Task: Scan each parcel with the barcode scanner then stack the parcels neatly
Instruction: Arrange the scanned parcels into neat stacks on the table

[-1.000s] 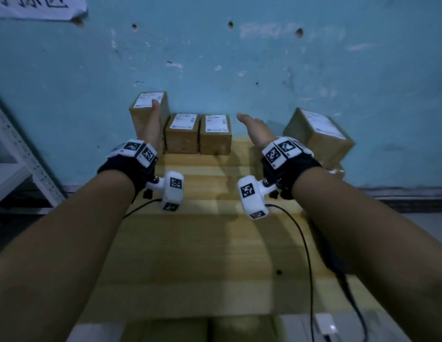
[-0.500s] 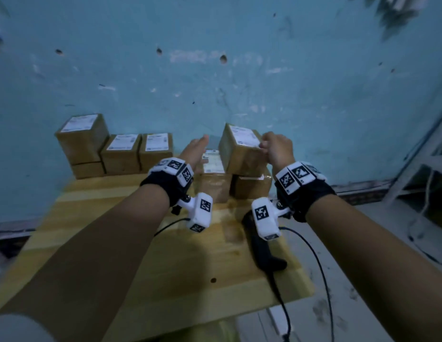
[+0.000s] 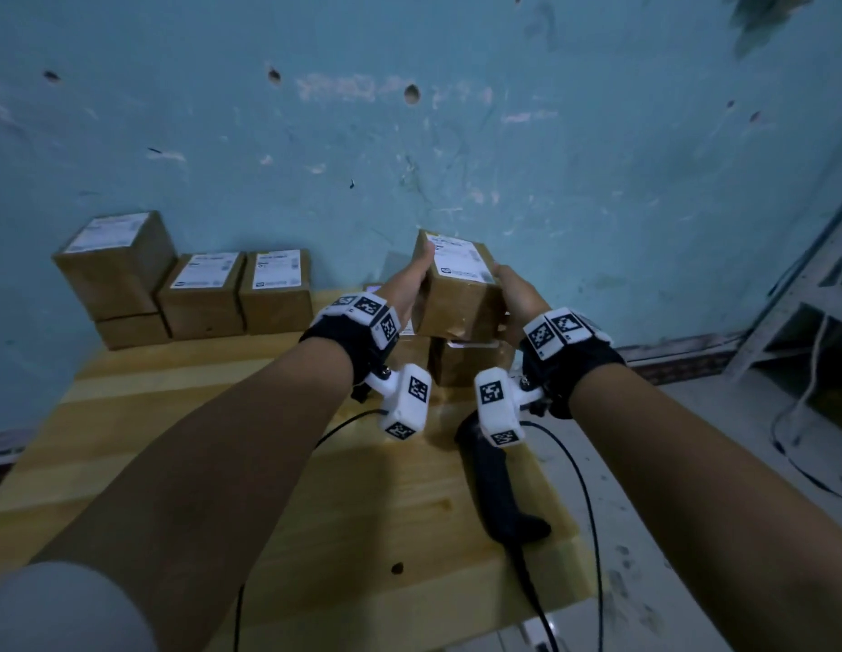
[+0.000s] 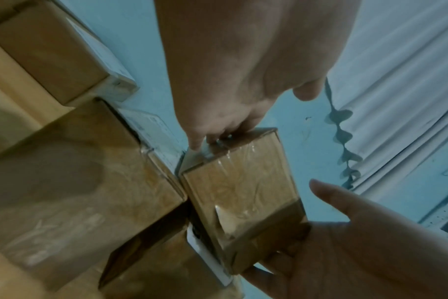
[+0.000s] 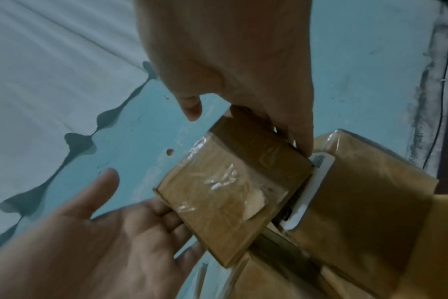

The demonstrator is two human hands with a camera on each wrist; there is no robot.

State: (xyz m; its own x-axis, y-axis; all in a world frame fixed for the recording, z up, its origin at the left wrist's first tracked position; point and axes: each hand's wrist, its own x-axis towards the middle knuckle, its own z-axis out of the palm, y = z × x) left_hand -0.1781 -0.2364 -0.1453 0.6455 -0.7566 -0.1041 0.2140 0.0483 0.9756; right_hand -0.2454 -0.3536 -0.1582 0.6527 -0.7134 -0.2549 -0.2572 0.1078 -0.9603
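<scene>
Both hands hold one brown parcel (image 3: 456, 298) with a white label, raised and tilted above the right pile. My left hand (image 3: 407, 287) is on its left side with the thumb at the top edge. My right hand (image 3: 515, 298) holds its right side. In the left wrist view the parcel (image 4: 238, 192) has the right hand's fingers (image 4: 258, 269) curled round its near end. In the right wrist view the parcel (image 5: 230, 192) lies against the left hand's fingers (image 5: 166, 218). A black barcode scanner (image 3: 496, 491) lies on the wooden table (image 3: 221, 440), near its right edge.
Several labelled parcels stand along the blue wall at the table's back left: a two-high stack (image 3: 113, 265) and two beside it (image 3: 202, 294) (image 3: 277, 289). More parcels (image 3: 470, 362) lie under the held one. Metal shelving (image 3: 809, 298) stands to the right, and cables trail off the table.
Both hands left the back-left stack and swung right to the right pile. The right hand took hold of the top parcel first, the left hand then joined it, and the parcel rose.
</scene>
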